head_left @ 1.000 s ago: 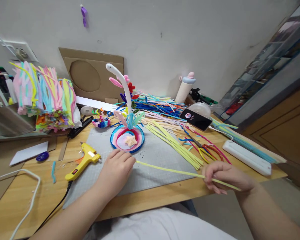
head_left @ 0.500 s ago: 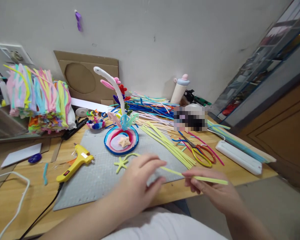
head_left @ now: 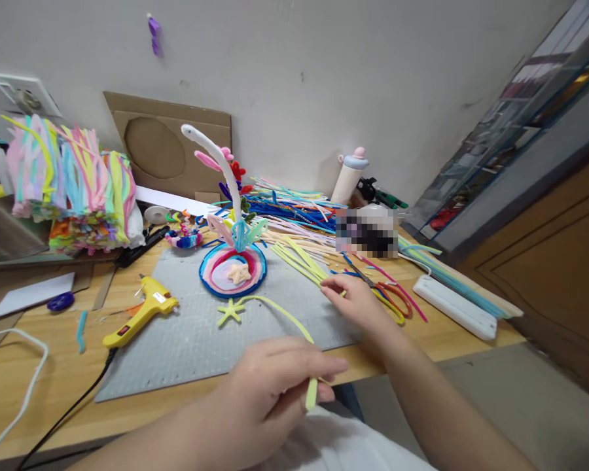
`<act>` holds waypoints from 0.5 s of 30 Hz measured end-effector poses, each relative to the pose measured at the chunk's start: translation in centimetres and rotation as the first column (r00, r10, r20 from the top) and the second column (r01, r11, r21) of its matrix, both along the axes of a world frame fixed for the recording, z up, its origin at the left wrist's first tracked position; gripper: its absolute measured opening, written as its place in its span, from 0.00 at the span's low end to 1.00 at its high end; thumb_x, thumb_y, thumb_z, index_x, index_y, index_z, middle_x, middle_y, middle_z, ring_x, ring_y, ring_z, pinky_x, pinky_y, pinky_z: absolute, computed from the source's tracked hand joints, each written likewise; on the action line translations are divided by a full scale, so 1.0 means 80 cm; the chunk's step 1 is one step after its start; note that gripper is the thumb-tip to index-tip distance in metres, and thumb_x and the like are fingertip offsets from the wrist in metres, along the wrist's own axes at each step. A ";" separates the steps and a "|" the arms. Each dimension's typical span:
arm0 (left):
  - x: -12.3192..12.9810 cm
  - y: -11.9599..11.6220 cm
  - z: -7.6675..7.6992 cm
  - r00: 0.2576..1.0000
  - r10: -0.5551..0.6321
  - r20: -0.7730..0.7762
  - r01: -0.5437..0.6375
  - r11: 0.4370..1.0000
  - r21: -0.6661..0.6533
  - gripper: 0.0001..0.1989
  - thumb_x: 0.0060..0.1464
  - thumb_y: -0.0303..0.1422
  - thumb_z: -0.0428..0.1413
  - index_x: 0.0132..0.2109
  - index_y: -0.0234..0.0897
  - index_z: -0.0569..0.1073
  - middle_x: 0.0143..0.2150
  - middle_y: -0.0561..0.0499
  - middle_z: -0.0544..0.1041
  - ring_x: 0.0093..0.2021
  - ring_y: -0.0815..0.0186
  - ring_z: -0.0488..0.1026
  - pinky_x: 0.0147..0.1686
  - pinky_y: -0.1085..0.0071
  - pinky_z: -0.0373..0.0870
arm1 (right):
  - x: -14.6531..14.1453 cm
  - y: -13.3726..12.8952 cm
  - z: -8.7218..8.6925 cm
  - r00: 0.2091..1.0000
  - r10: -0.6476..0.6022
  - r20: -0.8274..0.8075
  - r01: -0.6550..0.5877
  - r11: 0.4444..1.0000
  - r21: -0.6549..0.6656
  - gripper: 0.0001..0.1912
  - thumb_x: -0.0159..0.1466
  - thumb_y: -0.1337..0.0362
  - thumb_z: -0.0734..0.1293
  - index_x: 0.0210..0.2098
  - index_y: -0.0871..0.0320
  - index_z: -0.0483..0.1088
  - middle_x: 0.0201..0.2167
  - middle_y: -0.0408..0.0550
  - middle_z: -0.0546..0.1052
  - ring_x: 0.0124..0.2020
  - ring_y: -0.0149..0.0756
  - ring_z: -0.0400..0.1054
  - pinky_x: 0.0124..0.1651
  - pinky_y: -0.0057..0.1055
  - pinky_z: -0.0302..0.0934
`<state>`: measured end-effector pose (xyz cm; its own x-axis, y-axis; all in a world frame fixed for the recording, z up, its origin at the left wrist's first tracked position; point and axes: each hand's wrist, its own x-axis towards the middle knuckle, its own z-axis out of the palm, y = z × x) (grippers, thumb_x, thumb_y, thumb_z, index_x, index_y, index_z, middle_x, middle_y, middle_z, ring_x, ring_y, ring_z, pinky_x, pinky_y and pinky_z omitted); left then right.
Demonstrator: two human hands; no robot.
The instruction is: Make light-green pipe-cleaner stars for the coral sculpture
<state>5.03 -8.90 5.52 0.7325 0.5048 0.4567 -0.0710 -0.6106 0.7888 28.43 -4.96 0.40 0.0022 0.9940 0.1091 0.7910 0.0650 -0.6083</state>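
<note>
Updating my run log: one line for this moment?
left hand: holds yellow strip running to star | right hand: at yellow bundle | glue gun: at left

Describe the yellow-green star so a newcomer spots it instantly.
On the grey mat, find the round, blue-rimmed base. The yellow-green star lies on the wearer's side of it. Unlike the beige star on the base, it has thin arms, and a strip of the same colour runs from it to the left hand.
</note>
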 end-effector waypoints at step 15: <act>-0.023 0.003 0.001 0.968 0.248 -0.028 -0.249 0.945 -0.213 0.10 0.61 0.30 0.47 0.37 0.37 0.73 0.28 0.52 0.76 0.27 0.72 0.70 0.29 0.76 0.65 | -0.009 0.091 -0.023 0.997 -0.061 0.053 0.058 0.996 0.062 0.06 0.57 0.69 0.62 0.29 0.60 0.71 0.27 0.47 0.74 0.30 0.35 0.65 0.34 0.28 0.55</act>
<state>3.18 -8.67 5.61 0.5718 0.7563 0.3179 0.0624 -0.4264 0.9024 27.72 2.34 -1.41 0.0532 0.9839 0.1704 0.8265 0.0524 -0.5605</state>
